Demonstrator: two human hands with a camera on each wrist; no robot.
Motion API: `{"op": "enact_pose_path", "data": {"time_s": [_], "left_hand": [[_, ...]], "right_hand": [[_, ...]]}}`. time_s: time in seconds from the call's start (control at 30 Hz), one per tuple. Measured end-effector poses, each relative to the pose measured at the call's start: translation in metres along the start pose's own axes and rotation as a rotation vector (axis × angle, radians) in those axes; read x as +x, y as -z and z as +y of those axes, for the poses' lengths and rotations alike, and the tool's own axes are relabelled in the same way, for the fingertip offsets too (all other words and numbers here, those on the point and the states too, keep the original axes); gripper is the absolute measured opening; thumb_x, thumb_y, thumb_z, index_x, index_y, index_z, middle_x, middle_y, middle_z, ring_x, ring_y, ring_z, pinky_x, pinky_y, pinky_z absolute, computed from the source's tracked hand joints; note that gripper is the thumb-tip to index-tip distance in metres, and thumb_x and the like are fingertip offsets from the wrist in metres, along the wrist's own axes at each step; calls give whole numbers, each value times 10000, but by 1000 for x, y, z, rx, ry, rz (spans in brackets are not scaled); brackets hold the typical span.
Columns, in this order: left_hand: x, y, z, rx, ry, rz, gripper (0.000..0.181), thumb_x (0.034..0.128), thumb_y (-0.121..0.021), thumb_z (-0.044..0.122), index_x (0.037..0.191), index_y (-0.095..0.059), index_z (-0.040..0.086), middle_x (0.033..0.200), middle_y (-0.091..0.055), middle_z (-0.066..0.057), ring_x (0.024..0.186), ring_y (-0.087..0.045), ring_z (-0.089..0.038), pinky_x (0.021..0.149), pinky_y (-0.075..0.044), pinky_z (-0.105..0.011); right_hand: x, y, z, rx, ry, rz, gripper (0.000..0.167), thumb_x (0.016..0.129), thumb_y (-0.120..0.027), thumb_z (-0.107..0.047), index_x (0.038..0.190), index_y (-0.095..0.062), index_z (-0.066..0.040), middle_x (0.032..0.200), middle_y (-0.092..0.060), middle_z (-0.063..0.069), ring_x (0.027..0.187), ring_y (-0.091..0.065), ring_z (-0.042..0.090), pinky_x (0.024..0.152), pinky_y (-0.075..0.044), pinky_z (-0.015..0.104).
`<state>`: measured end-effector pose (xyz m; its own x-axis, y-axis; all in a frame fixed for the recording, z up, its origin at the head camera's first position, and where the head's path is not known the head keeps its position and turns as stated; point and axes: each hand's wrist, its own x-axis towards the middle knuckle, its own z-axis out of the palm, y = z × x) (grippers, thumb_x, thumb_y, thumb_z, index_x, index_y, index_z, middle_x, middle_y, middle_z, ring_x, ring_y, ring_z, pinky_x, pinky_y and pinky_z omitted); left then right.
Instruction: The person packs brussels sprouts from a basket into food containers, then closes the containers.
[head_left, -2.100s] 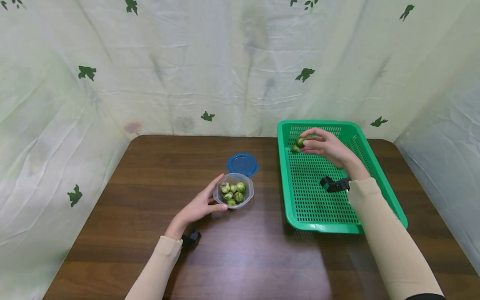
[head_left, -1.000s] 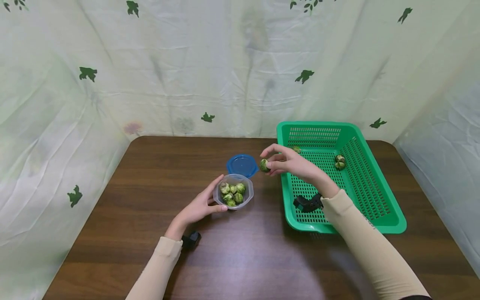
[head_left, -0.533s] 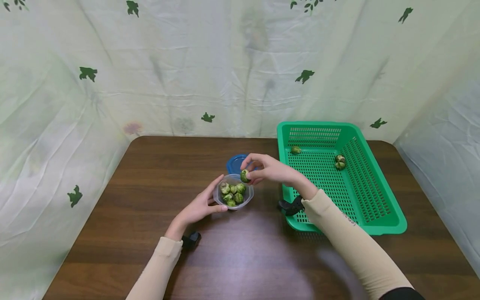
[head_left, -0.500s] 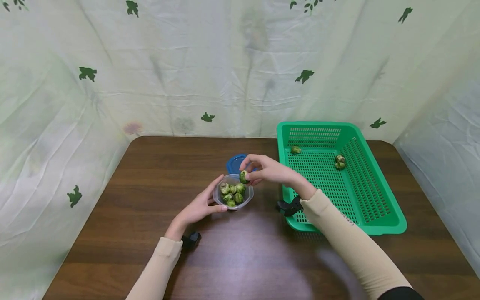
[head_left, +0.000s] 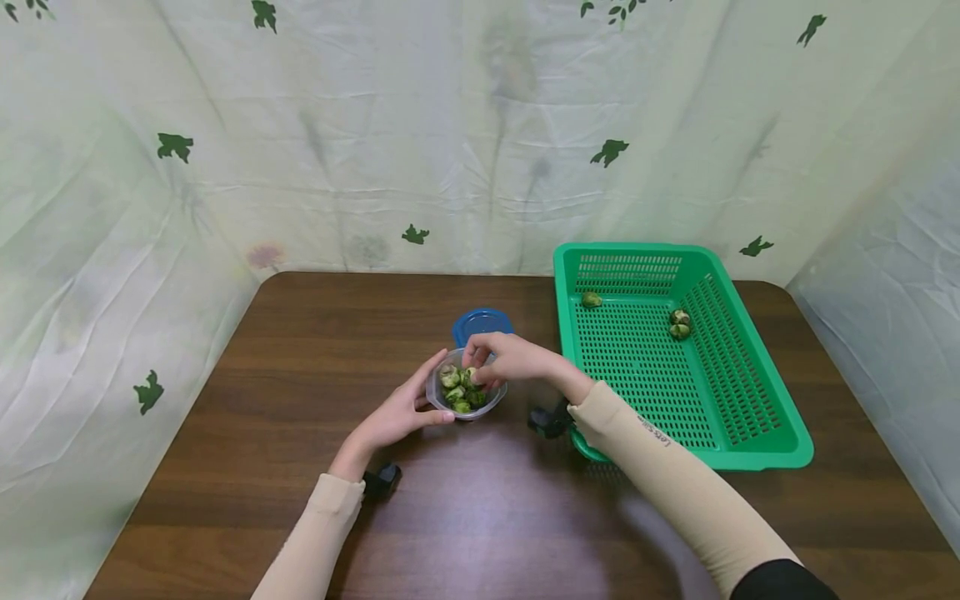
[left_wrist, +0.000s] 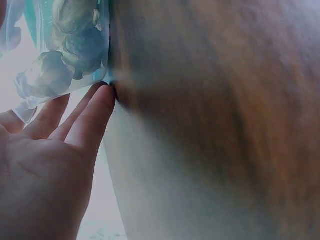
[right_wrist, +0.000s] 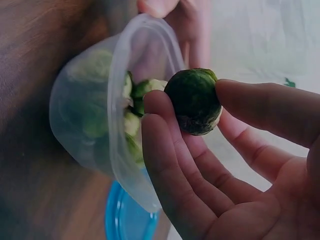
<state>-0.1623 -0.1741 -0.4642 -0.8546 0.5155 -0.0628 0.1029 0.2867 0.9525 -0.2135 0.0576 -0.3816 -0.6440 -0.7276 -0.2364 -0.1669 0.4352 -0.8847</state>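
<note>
A clear plastic container (head_left: 492, 405) holding several Brussels sprouts (head_left: 460, 393) stands mid-table. My left hand (head_left: 396, 413) grips its left side, thumb at the front and fingers round the back; in the left wrist view the fingertips (left_wrist: 102, 100) touch its wall. My right hand (head_left: 517, 360) reaches in over the container's right rim. Between thumb and fingers it pinches a Brussels sprout (right_wrist: 194, 100), clear in the right wrist view and mostly hidden by the fingers from above.
A blue lid (head_left: 480, 323) lies just behind the container, partly covered by my right hand. On the right sits a green plastic basket (head_left: 750, 460), with one sprout (head_left: 592, 299) at its back left and two sprouts (head_left: 679, 324) along its right side.
My right hand has carried a sprout leftward from the basket's back left to the container and lowered it inside the rim. My left hand has stayed on the container.
</note>
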Motion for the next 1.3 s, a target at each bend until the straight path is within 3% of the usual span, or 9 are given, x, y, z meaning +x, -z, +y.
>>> {"op": "enact_pose_path", "data": {"time_s": [0.3, 0.53, 1.0, 1.3], "left_hand": [[0, 0, 0, 10, -4, 5, 923, 876, -718, 153, 1552, -92, 196, 1565, -129, -108, 1338, -339, -323, 1038, -346, -484], [0, 0, 2, 30, -5, 17, 924, 870, -726, 166, 1551, -103, 179, 1571, -121, -95, 1354, -309, -317, 1041, -337, -497], [0, 0, 2, 10, -2, 13, 930, 864, -731, 150, 1551, -104, 166, 1564, -138, -102, 1349, -315, -318, 1032, -351, -494], [0, 0, 1, 2, -3, 18, 938, 857, -735, 134, 1551, -105, 164, 1550, -173, -121, 1342, -325, -323, 1029, -354, -491]], "right_hand": [[9, -13, 3, 12, -13, -49, 226, 891, -529, 41, 1111, -579, 43, 1056, -592, 170, 850, -655, 331, 726, -555, 382], [8, -11, 2, 1, -27, -9, 199, 925, -519, 39, 1113, -579, 62, 1069, -597, 202, 879, -651, 362, 764, -544, 415], [-9, 14, 3, 92, 8, 42, 227, 968, -524, -17, 1159, -538, 105, 1146, -555, 280, 976, -626, 405, 810, -536, 397], [-27, 38, 2, 236, 65, 119, 219, 969, -501, -17, 1148, -535, 106, 1122, -565, 248, 978, -625, 416, 855, -503, 493]]}}
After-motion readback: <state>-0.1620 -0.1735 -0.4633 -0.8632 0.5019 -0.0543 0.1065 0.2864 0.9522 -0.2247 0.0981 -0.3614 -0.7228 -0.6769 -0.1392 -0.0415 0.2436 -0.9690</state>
